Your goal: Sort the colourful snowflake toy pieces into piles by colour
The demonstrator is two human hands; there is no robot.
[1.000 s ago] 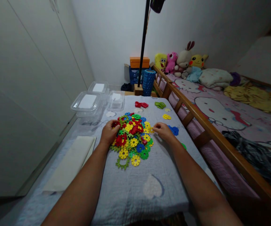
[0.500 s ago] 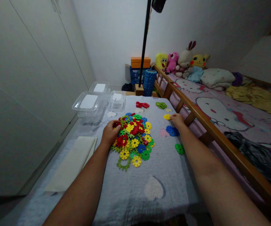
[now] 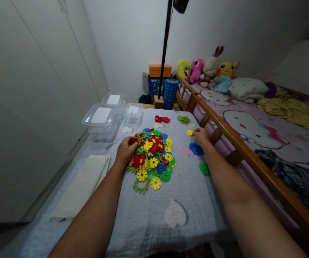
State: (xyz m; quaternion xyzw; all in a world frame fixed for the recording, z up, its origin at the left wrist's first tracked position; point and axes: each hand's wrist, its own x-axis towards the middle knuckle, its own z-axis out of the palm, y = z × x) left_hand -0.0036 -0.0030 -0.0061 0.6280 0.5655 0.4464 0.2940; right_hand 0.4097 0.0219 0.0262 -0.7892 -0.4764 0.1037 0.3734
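A heap of red, yellow, green and blue plastic gear-shaped pieces [image 3: 153, 156] lies on a grey quilted cloth [image 3: 170, 215]. My left hand [image 3: 125, 151] rests at the heap's left edge, fingers curled on a red piece. My right hand [image 3: 201, 136] reaches to the far right, fingers pinched beside a small group of yellow pieces [image 3: 189, 133]. Sorted little groups lie around: red [image 3: 162, 119], green [image 3: 183, 119], blue [image 3: 196, 148] and another green piece [image 3: 204, 168].
Clear plastic boxes with lids [image 3: 102, 120] stand at the back left. A folded white cloth [image 3: 81, 186] lies at the left. A wooden bed rail [image 3: 240, 150] runs along the right, with plush toys [image 3: 208, 70] beyond. A black pole [image 3: 163, 50] rises behind the table.
My right hand left the heap's right side and went forward-right to the yellow group. The left hand stayed at the heap's left edge.
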